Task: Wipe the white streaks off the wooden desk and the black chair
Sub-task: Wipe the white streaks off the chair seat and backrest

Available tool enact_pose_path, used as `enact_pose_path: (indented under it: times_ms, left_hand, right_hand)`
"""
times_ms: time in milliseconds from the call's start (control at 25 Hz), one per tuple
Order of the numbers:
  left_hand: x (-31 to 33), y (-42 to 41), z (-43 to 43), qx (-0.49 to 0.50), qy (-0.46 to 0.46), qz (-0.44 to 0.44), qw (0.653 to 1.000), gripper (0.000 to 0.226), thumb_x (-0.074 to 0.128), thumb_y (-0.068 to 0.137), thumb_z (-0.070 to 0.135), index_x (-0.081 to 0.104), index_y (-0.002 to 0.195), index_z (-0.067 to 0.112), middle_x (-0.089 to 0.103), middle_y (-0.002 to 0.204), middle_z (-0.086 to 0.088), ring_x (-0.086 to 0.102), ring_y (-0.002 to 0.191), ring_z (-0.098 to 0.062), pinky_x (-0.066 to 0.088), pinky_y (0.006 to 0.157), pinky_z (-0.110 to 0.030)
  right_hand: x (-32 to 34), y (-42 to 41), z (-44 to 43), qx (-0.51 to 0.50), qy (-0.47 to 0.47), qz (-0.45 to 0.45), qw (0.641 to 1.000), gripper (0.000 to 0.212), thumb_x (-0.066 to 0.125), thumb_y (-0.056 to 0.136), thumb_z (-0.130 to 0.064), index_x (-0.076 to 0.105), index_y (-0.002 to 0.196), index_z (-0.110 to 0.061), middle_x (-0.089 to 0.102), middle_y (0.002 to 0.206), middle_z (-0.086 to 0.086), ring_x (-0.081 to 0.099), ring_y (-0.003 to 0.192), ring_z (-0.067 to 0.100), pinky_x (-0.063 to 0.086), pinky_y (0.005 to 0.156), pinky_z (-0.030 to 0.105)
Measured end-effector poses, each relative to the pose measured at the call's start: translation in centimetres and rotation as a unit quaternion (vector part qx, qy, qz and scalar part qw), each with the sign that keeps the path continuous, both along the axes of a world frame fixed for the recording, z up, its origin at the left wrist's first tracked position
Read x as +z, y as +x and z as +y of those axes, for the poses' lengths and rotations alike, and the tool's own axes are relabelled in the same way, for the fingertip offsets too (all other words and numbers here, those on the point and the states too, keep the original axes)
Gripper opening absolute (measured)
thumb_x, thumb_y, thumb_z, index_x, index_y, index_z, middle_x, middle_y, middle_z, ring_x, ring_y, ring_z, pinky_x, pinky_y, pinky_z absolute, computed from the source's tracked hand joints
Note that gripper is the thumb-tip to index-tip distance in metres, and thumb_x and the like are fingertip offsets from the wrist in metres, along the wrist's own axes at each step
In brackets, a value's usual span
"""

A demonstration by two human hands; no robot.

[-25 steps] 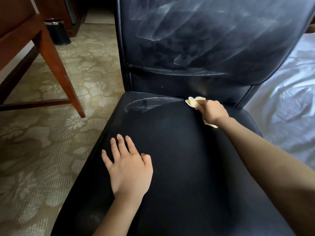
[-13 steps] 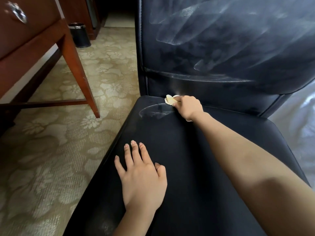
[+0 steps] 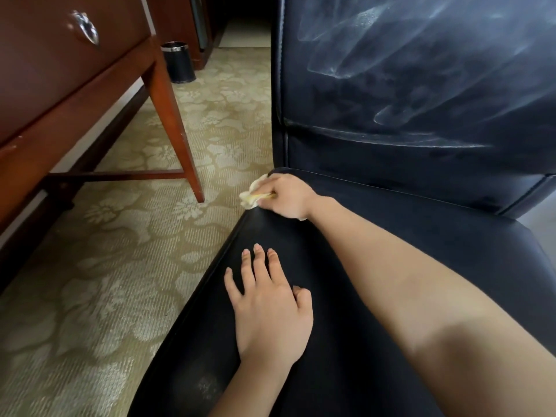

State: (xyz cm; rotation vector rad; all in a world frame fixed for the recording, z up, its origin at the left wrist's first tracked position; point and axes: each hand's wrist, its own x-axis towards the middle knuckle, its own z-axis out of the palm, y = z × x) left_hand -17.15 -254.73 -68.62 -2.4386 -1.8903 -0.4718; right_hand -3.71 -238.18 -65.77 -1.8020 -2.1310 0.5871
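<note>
R hand [image 3: 285, 195] w/ cloth [image 3: 252, 196], chair [image 3: 376, 296]

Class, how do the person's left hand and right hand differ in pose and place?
The left hand lies flat, fingers spread, holding nothing; the right hand grips a crumpled pale yellow cloth. The left hand is nearer the camera; the right hand is at the far-left corner of the black chair seat. Both rest on it.
</note>
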Motion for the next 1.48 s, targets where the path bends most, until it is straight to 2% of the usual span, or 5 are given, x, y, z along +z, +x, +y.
enact_pose_path:
  times_ms: [440, 640, 760, 1200, 1480]
  left_hand:
    - [0.1, 0.0, 0.0, -0.003, -0.001, -0.015, 1.0, 0.064, 0.034, 0.075, 0.033, 0.061, 0.123, 0.0, 0.062, 0.124, -0.012, 0.053, 0.122, -0.033, 0.038, 0.101, -0.057]
    - [0.1, -0.1, 0.3, -0.01, 0.009, -0.016, 1.0, 0.063, 0.033, 0.075, 0.033, 0.063, 0.121, 0.002, 0.063, 0.125, -0.012, 0.054, 0.122, -0.032, 0.039, 0.1, -0.056]
    - [-0.1, -0.2, 0.6, -0.017, 0.013, -0.019, 1.0, 0.063, 0.034, 0.075, 0.034, 0.063, 0.122, 0.003, 0.062, 0.126, -0.01, 0.053, 0.123, -0.031, 0.039, 0.101, -0.055]
    - [-0.5, 0.0, 1.8, -0.033, 0.037, -0.015, 0.999, 0.062, 0.035, 0.075, 0.034, 0.064, 0.121, 0.004, 0.062, 0.127, -0.007, 0.053, 0.125, -0.03, 0.038, 0.101, -0.058]
    - [-1.0, -0.1, 1.6, -0.032, 0.043, -0.027, 0.998, 0.062, 0.036, 0.075, 0.033, 0.062, 0.124, 0.004, 0.061, 0.128, -0.004, 0.05, 0.127, -0.031, 0.036, 0.103, -0.059]
  right_hand:
    - [0.7, -0.5, -7.7, 0.1, -0.014, 0.137, 0.985, 0.031, 0.065, 0.087, -0.013, 0.066, 0.117, -0.021, 0.056, 0.133, -0.006, 0.047, 0.122, 0.002, 0.035, 0.105, 0.019]
    - [0.7, 4.6, -8.6, -0.026, 0.034, 0.139, 0.989, 0.033, 0.056, 0.091, -0.014, 0.066, 0.113, -0.036, 0.064, 0.115, -0.015, 0.056, 0.05, 0.016, 0.049, 0.053, 0.026]
    - [0.8, 7.8, -7.6, -0.166, 0.039, 0.099, 0.98, 0.029, 0.053, 0.09, -0.023, 0.064, 0.096, -0.049, 0.067, 0.078, -0.005, 0.051, 0.044, 0.013, 0.048, 0.058, 0.025]
    - [1.1, 9.1, -2.4, -0.398, -0.026, 0.007, 0.917, 0.021, 0.044, 0.087, -0.019, 0.054, 0.069, -0.023, 0.059, 0.075, 0.005, 0.059, 0.08, 0.03, 0.045, 0.07, 0.031]
    - [0.1, 7.0, 1.0, -0.412, -0.012, -0.057, 0.909, 0.034, 0.043, 0.09, -0.023, 0.058, 0.12, -0.021, 0.054, 0.124, 0.009, 0.042, 0.118, 0.03, 0.036, 0.095, 0.04]
